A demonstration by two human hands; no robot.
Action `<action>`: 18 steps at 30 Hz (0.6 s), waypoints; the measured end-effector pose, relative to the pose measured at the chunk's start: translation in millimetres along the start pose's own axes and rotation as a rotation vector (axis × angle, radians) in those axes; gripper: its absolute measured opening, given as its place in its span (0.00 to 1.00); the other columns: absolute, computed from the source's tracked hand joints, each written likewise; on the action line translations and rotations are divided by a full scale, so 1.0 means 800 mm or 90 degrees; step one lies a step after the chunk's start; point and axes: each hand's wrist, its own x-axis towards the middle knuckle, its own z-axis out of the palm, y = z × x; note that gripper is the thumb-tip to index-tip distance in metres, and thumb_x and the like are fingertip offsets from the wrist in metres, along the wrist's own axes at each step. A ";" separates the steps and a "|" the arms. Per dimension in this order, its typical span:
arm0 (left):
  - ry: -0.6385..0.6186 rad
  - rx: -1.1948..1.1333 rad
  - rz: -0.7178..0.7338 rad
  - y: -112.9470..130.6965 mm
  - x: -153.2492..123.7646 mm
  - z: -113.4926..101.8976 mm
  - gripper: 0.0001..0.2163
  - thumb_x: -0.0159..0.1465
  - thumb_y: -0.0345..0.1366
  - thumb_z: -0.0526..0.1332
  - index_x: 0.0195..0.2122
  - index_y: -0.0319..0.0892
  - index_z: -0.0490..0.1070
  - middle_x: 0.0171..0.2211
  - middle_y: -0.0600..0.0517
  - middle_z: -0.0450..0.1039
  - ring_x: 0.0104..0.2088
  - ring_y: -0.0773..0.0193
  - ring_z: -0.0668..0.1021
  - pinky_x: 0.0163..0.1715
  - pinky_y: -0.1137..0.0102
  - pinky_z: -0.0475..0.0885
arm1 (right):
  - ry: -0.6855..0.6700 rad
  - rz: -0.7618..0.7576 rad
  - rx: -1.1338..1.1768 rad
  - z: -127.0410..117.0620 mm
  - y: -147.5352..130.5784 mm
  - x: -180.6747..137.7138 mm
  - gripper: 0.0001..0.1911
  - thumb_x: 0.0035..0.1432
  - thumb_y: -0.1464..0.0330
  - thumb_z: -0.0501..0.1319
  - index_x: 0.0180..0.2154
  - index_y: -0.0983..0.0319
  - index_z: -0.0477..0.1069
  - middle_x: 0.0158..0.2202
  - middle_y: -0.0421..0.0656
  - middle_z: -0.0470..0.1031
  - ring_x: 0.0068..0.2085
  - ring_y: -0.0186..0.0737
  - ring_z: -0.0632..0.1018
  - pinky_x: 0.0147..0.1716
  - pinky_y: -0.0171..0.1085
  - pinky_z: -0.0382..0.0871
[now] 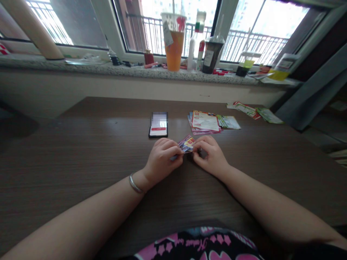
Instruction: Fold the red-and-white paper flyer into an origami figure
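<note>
Both hands pinched on a printed slip above the counter

Your left hand (163, 157) grips the left edge of a small purple and yellow slip (187, 143), thumb and fingers closed on it. Your right hand (210, 154) pinches the right edge in the same manner. The slip is at the middle of the counter (81, 159), between your hands; whether its underside touches the surface cannot be told. A silver bracelet (135, 183) circles your left wrist.

Just beyond your left hand lies a phone (158, 125), its screen lit. Beyond your right hand, to the right of the phone, is a stack of printed cards (205, 121), with green leaflets (230, 122) touching its right side. At the far right lie a red-edged strip (247, 109) and a green sheet (269, 115). On the far windowsill (130, 71) stands a tall cup of orange drink (174, 50).
</note>
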 end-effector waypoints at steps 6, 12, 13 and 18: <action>0.004 -0.002 0.006 0.001 0.001 0.000 0.04 0.57 0.28 0.61 0.27 0.42 0.70 0.28 0.53 0.73 0.30 0.65 0.72 0.35 0.67 0.68 | 0.042 -0.012 0.027 -0.001 0.001 0.001 0.08 0.49 0.77 0.60 0.30 0.59 0.67 0.34 0.42 0.72 0.39 0.42 0.72 0.41 0.41 0.67; 0.000 0.004 0.005 0.000 0.001 -0.001 0.03 0.58 0.29 0.61 0.28 0.42 0.71 0.29 0.53 0.73 0.31 0.65 0.72 0.36 0.67 0.68 | -0.004 -0.037 -0.042 -0.002 -0.003 0.000 0.05 0.51 0.75 0.61 0.30 0.59 0.69 0.31 0.41 0.72 0.35 0.41 0.72 0.36 0.39 0.66; -0.006 0.002 0.004 0.000 0.000 -0.001 0.03 0.58 0.29 0.61 0.28 0.42 0.71 0.29 0.53 0.73 0.31 0.65 0.72 0.36 0.66 0.69 | -0.009 -0.038 -0.056 -0.002 -0.003 0.000 0.05 0.52 0.75 0.61 0.29 0.59 0.69 0.30 0.41 0.71 0.34 0.41 0.71 0.35 0.39 0.65; -0.040 -0.057 -0.036 -0.007 -0.004 0.000 0.01 0.60 0.31 0.62 0.33 0.43 0.72 0.35 0.50 0.74 0.36 0.63 0.74 0.40 0.65 0.70 | -0.014 -0.048 -0.067 -0.006 -0.001 0.003 0.05 0.51 0.75 0.60 0.28 0.59 0.68 0.28 0.40 0.70 0.32 0.39 0.70 0.33 0.37 0.64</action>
